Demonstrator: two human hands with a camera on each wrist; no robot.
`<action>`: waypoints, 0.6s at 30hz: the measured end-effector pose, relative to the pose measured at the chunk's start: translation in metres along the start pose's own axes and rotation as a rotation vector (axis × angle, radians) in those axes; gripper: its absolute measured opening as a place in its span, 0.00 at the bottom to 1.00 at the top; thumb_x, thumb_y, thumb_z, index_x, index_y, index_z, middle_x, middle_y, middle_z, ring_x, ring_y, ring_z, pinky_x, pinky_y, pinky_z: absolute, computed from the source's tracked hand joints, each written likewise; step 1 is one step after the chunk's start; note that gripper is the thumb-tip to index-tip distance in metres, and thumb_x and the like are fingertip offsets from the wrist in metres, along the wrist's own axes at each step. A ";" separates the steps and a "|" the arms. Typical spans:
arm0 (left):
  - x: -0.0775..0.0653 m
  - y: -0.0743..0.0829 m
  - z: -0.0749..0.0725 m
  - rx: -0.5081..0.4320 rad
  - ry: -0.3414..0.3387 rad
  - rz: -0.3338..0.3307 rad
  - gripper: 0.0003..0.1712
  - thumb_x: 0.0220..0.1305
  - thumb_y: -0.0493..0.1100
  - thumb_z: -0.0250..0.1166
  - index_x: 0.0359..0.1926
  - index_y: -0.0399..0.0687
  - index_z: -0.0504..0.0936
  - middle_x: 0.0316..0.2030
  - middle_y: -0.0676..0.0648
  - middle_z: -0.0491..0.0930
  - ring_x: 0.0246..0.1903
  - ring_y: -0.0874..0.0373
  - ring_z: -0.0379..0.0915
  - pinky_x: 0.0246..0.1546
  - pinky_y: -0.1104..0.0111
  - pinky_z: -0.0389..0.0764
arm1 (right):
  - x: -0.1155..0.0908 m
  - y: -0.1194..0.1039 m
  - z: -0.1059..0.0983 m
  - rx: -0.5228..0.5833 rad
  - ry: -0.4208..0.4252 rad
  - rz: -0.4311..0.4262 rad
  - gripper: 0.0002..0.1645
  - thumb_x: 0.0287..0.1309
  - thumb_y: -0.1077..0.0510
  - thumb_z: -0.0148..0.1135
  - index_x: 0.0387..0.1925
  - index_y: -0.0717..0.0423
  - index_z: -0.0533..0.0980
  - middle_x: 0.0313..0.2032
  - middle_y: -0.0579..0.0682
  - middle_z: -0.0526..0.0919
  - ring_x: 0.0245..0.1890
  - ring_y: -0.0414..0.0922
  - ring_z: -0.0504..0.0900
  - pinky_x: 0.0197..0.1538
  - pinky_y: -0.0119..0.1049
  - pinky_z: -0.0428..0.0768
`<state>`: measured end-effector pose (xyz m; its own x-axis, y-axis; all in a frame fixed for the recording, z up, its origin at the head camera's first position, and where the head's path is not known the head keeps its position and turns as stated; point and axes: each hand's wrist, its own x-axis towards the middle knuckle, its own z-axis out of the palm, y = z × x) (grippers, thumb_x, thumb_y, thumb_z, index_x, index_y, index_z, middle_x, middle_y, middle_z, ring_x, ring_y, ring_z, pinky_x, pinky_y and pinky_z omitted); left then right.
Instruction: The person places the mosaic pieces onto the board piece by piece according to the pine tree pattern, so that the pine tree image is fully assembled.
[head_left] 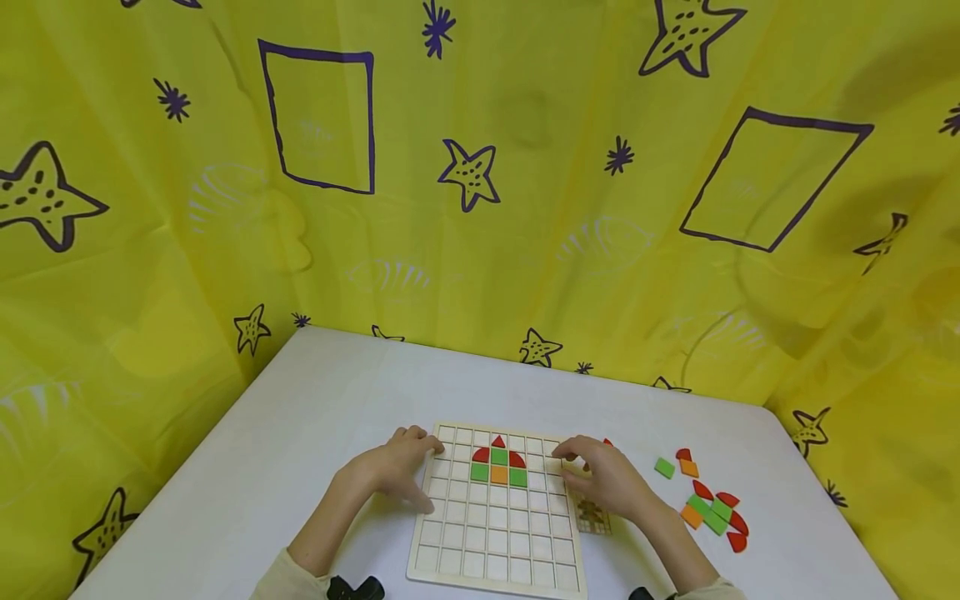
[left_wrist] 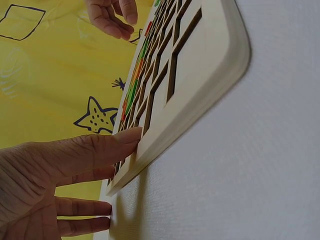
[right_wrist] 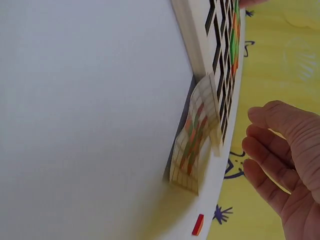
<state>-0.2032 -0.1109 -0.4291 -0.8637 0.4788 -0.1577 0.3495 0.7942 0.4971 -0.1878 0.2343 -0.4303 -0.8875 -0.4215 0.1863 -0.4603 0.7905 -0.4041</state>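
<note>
A wooden grid board (head_left: pixel 454 563) lies on the table with red, green and orange pieces set in its upper middle cells. An orange square (head_left: pixel 498 474) sits between two green ones, under a red triangle (head_left: pixel 498 442). My left hand (head_left: pixel 393 468) rests at the board's left edge, fingers spread; in the left wrist view its thumb (left_wrist: pixel 117 142) overlaps the frame. Over the right edge hovers my right hand (head_left: pixel 611 479), fingers loosely bent and holding nothing. Below it, a curved pattern card (right_wrist: pixel 192 145) leans against the board's side, partly hidden by the hand in the head view.
Several loose pieces lie to the right, among them a green square (head_left: pixel 664 467), an orange square (head_left: pixel 692 517) and a red piece (head_left: pixel 737 542). A yellow patterned curtain (head_left: pixel 480 267) surrounds the white table (head_left: pixel 337 375). Dark straps (head_left: pixel 356 588) show near the wrists.
</note>
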 end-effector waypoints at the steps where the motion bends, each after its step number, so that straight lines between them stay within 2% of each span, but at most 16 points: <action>1: 0.000 0.000 0.000 0.000 -0.001 -0.001 0.42 0.41 0.48 0.85 0.59 0.46 0.78 0.60 0.41 0.73 0.63 0.43 0.65 0.58 0.44 0.76 | -0.001 0.002 -0.001 0.001 0.004 0.003 0.13 0.59 0.63 0.71 0.46 0.54 0.83 0.44 0.46 0.86 0.43 0.47 0.84 0.42 0.37 0.82; 18: -0.001 -0.001 0.000 0.005 0.000 0.004 0.42 0.41 0.48 0.85 0.59 0.47 0.78 0.61 0.40 0.72 0.65 0.41 0.64 0.60 0.42 0.74 | -0.014 0.041 -0.011 -0.053 0.088 0.114 0.14 0.57 0.62 0.73 0.46 0.56 0.83 0.41 0.48 0.86 0.41 0.47 0.82 0.43 0.41 0.83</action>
<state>-0.2028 -0.1127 -0.4295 -0.8621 0.4823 -0.1558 0.3551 0.7941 0.4933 -0.1944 0.2771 -0.4398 -0.9318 -0.2886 0.2203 -0.3544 0.8547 -0.3793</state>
